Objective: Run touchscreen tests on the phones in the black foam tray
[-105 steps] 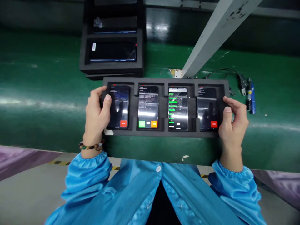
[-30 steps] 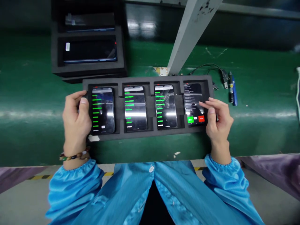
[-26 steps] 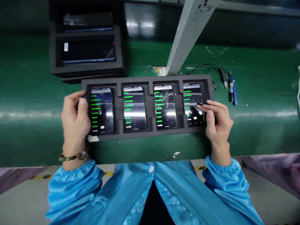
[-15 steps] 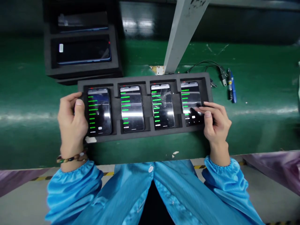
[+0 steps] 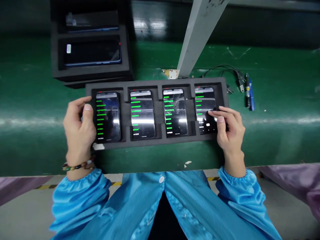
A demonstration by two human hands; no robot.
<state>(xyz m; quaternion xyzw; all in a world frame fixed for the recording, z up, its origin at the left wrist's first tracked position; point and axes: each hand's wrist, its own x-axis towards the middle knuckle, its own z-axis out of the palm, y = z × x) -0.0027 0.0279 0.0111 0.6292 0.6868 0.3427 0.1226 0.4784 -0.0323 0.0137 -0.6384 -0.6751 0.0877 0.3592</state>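
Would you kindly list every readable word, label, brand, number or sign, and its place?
"WIFI", then blur, on the second phone from the left.
"WIFI", then blur, on the third phone.
Other screen lines: too blurred.
White sticker on the nearer phone in the upper tray: too small.

Front tray [image 5: 157, 143] — on the table [image 5: 155, 160], running 9 to 3 o'clock; four compartments, one phone in each: first phone [image 5: 108, 116], second phone [image 5: 142, 115], third phone [image 5: 175, 111], fourth phone [image 5: 205, 101], counted from 9 o'clock.
From its centre:
Tray stack [image 5: 92, 72] — between 10 and 11 o'clock; near phone [image 5: 92, 53] in the top tray, far phone [image 5: 92, 20] behind it, towards 12.
Post foot [image 5: 184, 71]: 1 o'clock, behind.
Cable [image 5: 233, 67]: 2 o'clock.
Pens [image 5: 250, 93]: between 2 and 3, right of the cable.
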